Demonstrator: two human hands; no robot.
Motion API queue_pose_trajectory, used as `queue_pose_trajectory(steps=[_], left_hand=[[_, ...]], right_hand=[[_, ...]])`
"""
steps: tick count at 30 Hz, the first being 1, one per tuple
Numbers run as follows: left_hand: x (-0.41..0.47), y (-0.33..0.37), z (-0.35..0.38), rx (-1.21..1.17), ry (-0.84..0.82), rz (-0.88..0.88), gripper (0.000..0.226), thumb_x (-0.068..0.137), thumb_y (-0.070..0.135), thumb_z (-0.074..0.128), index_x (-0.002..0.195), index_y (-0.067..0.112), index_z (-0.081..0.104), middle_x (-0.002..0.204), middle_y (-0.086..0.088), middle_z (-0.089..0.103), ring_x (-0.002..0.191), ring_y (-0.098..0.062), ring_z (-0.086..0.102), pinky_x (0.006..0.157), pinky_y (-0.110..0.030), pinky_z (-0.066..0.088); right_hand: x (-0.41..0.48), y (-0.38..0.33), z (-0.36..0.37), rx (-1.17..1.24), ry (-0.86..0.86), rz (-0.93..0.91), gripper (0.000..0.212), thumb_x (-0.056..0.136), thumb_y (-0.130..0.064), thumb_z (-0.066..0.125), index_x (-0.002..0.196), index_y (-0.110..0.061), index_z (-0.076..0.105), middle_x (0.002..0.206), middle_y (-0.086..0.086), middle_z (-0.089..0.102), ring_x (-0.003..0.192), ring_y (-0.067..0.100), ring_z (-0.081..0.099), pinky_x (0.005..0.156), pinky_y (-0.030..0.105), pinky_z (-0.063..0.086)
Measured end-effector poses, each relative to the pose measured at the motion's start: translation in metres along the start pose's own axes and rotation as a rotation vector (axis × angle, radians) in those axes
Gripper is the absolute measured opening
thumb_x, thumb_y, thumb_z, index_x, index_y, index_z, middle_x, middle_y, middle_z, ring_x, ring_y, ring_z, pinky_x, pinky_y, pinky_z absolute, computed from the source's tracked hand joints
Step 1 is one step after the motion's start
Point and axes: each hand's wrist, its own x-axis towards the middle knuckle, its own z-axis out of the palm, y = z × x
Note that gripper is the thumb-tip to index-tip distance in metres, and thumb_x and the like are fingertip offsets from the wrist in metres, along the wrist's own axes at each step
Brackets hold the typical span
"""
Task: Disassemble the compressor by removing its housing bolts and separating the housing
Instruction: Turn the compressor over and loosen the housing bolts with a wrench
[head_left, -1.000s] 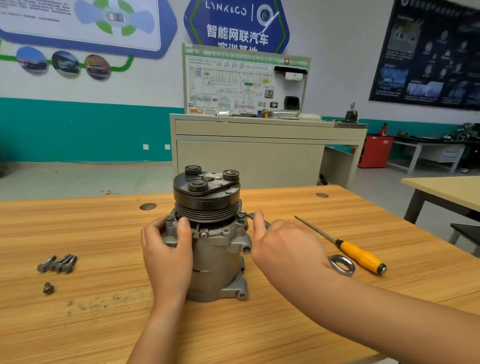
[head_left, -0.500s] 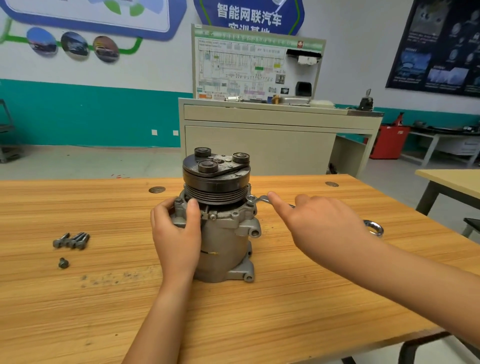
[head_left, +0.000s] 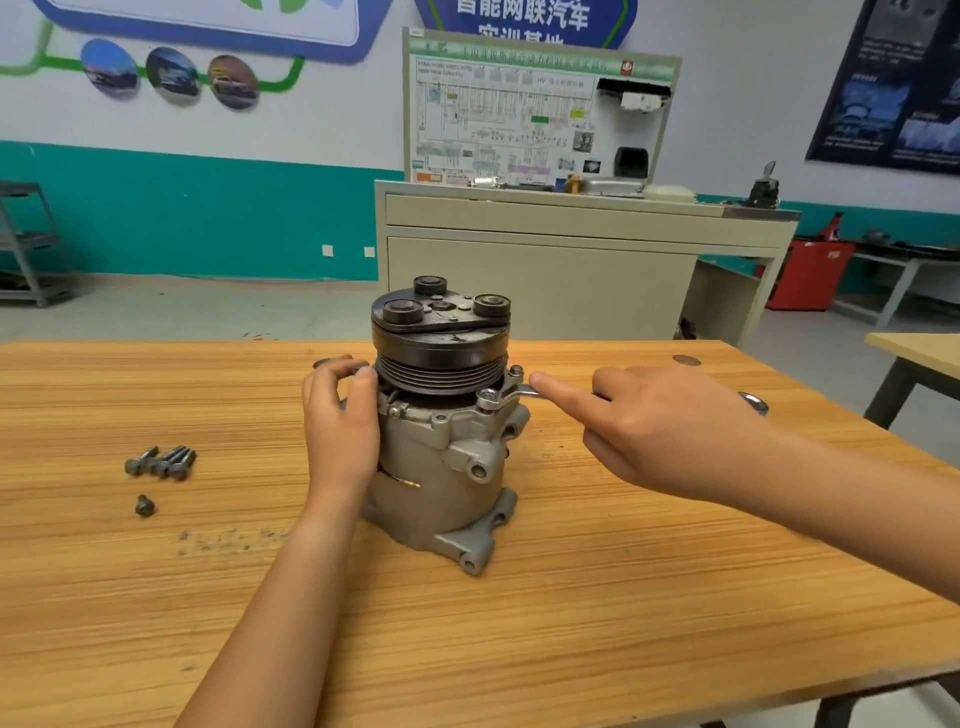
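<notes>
A grey compressor (head_left: 441, 457) with a black pulley (head_left: 439, 338) on top stands upright on the wooden table (head_left: 571, 597). My left hand (head_left: 340, 426) grips its left side just under the pulley. A chrome wrench (head_left: 506, 397) sits on a housing bolt at the upper right flange. Its far ring end (head_left: 753, 402) pokes out behind my right hand (head_left: 660, 431), which holds the wrench shaft with the index finger stretched along it toward the bolt.
Several removed bolts (head_left: 161, 461) lie in a row at the left, with one short bolt (head_left: 144, 505) nearer me. Dark grit (head_left: 223, 540) marks the wood beside them. A beige cabinet (head_left: 571, 260) stands behind the table, another table (head_left: 914, 353) at the right.
The view has shifted so the compressor sits more to the right. My right hand swung the wrench outward to the right, and the yellow screwdriver is out of sight now.
</notes>
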Motion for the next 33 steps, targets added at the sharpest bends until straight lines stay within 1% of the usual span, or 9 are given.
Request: queue_pose_trajectory(steps=[3,6,10,13,15,18,22,29,33], left_hand=[[0.015,0.002,-0.005,-0.029,-0.109,-0.05,0.02,0.095,0.013,0.043,0.088,0.027,0.055,0.126,-0.013,0.053,0.12,-0.021,0.047,0.105,-0.04,0.035],[0.019,0.003,-0.008,-0.04,-0.155,-0.056,0.021,0.093,0.011,0.042,0.091,0.021,0.059,0.123,-0.015,0.055,0.119,-0.024,0.049,0.105,-0.047,0.036],[0.018,0.005,-0.01,-0.081,-0.149,-0.118,0.017,0.092,0.013,0.045,0.095,0.016,0.061,0.101,0.001,0.061,0.102,-0.017,0.055,0.086,-0.032,0.045],[0.016,0.006,-0.011,-0.059,-0.134,-0.093,0.018,0.092,0.013,0.046,0.098,0.01,0.062,0.1,-0.003,0.063,0.096,-0.014,0.055,0.083,-0.027,0.044],[0.011,0.005,-0.009,-0.028,-0.083,-0.059,0.016,0.092,0.014,0.047,0.098,0.01,0.061,0.094,0.003,0.062,0.089,-0.008,0.055,0.076,-0.014,0.043],[-0.003,0.004,-0.007,0.022,0.037,-0.015,0.01,0.091,0.019,0.052,0.096,0.013,0.059,0.089,0.011,0.059,0.085,-0.006,0.053,0.075,-0.015,0.041],[-0.019,0.002,-0.007,0.091,0.123,0.066,0.012,0.09,0.023,0.058,0.098,0.015,0.057,0.1,0.001,0.059,0.097,-0.013,0.053,0.086,-0.026,0.04],[-0.023,0.005,-0.006,0.089,0.132,0.071,0.011,0.09,0.024,0.057,0.098,0.017,0.053,0.1,0.003,0.056,0.097,-0.009,0.05,0.077,-0.012,0.032],[-0.024,0.005,-0.005,0.079,0.131,0.068,0.012,0.09,0.024,0.057,0.099,0.017,0.053,0.1,0.004,0.056,0.096,-0.009,0.049,0.077,-0.012,0.032]], right_hand=[[0.015,0.014,0.018,0.043,0.082,-0.106,0.057,0.066,0.009,0.072,0.12,-0.004,0.06,0.066,0.017,0.059,0.047,0.029,0.053,0.034,0.025,0.034],[0.038,0.023,0.035,0.054,0.182,-0.11,0.057,0.064,0.023,0.065,0.115,0.0,0.062,0.08,0.02,0.065,0.059,0.033,0.06,0.042,0.032,0.046],[0.048,0.013,0.053,0.073,0.384,-0.021,0.034,0.07,0.02,0.061,0.097,0.002,0.069,0.076,0.017,0.066,0.063,0.031,0.063,0.052,0.036,0.052],[0.034,0.004,0.045,0.251,0.537,0.241,0.026,0.083,0.008,0.054,0.107,0.004,0.064,0.074,0.015,0.063,0.061,0.029,0.059,0.048,0.036,0.048],[0.018,-0.003,0.028,0.395,0.582,0.425,0.03,0.091,-0.007,0.045,0.117,0.002,0.056,0.067,0.006,0.053,0.052,0.021,0.047,0.041,0.029,0.036],[-0.002,-0.021,0.005,0.35,0.361,0.442,0.031,0.092,-0.017,0.042,0.121,-0.011,0.05,0.057,-0.001,0.048,0.043,0.02,0.042,0.037,0.025,0.026],[-0.009,-0.036,0.005,0.077,0.01,0.469,0.047,0.095,-0.025,0.031,0.14,-0.031,0.019,0.075,-0.003,0.043,0.062,0.022,0.041,0.049,0.03,0.026],[0.002,-0.047,-0.007,-0.044,-0.206,0.51,0.061,0.094,-0.01,0.037,0.145,-0.026,0.008,0.075,0.0,0.028,0.057,0.017,0.027,0.041,0.027,0.014],[0.011,-0.061,-0.025,-0.122,-0.316,0.407,0.065,0.091,0.0,0.034,0.146,-0.006,0.001,0.101,0.011,0.049,0.06,0.023,0.038,0.04,0.028,0.017]])
